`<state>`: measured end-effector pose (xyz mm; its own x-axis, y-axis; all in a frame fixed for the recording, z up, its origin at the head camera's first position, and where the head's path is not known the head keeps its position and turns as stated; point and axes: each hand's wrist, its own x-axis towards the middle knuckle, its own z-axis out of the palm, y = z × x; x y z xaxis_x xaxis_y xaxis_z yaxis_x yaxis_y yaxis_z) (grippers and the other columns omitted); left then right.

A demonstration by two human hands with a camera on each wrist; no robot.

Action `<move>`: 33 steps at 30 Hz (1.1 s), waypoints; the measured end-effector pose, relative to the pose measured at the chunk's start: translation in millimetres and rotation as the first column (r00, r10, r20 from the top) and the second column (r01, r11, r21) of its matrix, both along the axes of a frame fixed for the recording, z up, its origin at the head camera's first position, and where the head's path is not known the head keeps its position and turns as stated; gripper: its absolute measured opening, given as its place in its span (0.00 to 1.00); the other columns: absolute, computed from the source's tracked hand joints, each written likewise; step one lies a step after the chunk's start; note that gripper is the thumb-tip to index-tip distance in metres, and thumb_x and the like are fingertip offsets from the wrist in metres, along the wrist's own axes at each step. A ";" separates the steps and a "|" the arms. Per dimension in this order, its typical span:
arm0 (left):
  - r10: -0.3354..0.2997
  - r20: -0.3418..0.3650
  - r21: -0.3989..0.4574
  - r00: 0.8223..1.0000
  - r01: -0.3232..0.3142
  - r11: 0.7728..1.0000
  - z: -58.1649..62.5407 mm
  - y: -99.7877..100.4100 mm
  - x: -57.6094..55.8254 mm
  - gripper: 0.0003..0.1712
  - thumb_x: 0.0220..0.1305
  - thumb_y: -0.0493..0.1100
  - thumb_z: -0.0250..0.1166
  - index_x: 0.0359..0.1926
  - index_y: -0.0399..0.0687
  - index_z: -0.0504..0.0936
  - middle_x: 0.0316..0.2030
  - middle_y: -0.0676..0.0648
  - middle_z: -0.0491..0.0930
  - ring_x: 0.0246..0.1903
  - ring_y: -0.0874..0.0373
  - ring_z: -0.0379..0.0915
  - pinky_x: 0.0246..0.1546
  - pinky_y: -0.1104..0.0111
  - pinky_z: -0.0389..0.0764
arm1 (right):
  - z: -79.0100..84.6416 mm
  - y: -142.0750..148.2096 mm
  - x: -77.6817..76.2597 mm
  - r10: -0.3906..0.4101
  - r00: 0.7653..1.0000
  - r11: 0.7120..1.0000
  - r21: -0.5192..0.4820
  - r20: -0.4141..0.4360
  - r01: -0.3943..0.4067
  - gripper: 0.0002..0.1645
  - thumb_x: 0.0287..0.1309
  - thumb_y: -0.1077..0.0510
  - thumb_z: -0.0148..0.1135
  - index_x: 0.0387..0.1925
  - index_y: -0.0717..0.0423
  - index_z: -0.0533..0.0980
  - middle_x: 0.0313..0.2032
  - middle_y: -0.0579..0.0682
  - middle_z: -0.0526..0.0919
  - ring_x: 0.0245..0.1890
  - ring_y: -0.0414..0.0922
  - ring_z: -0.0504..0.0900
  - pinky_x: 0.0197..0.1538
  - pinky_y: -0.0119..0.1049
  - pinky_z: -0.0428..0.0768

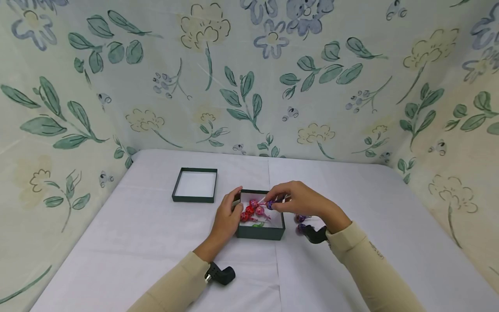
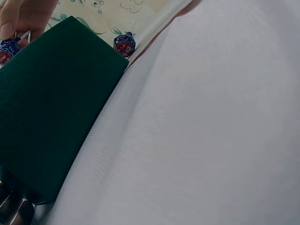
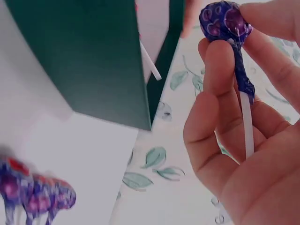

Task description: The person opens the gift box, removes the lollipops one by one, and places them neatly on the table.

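Observation:
My left hand (image 1: 226, 214) grips the left wall of a dark green box (image 1: 260, 233), thumb at its rim. Inside lie several red lollipops (image 1: 250, 210), a pink lollipop (image 1: 260, 211) and a green-wrapped sweet (image 1: 258, 225). Over the box's right side, my right hand (image 1: 300, 198) pinches a purple-wrapped lollipop (image 3: 225, 22) by its round head, between thumb and fingers. Its white stick (image 3: 247, 124) points down toward the palm in the right wrist view. The box wall (image 2: 56, 98) hides the contents from the left wrist camera.
Right of the box, more purple lollipops (image 1: 299, 218) lie on the white tablecloth (image 1: 156, 247), partly behind the right wrist's black camera (image 1: 315, 235). The box's lid (image 1: 193, 199) rests behind and to the left, inner side up. Floral cloth (image 1: 241, 108) hangs around the table.

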<state>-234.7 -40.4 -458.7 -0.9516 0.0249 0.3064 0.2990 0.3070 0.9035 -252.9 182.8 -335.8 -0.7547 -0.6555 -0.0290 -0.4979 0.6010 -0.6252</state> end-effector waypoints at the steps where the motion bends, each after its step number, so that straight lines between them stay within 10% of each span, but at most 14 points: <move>1: 0.002 0.005 0.000 1.000 -0.002 1.000 0.0 0.0 0.0 0.29 0.66 0.39 0.52 0.69 0.54 0.66 0.61 0.47 0.71 0.60 0.53 0.67 0.62 0.53 0.67 | 1.4 3.0 0.9 -0.008 1.000 1.000 -0.003 -0.007 0.008 0.14 0.59 0.58 0.63 0.47 0.45 0.83 0.45 0.40 0.83 0.42 0.41 0.79 0.49 0.42 0.79; 33: -0.001 0.007 0.001 1.000 0.001 1.000 -1.1 1.4 -0.4 0.29 0.66 0.38 0.50 0.69 0.49 0.66 0.62 0.45 0.69 0.63 0.53 0.65 0.64 0.53 0.64 | -18.1 57.3 39.6 -0.194 0.977 0.980 0.016 -0.091 0.196 0.15 0.54 0.60 0.68 0.44 0.46 0.80 0.40 0.38 0.82 0.43 0.40 0.79 0.55 0.54 0.76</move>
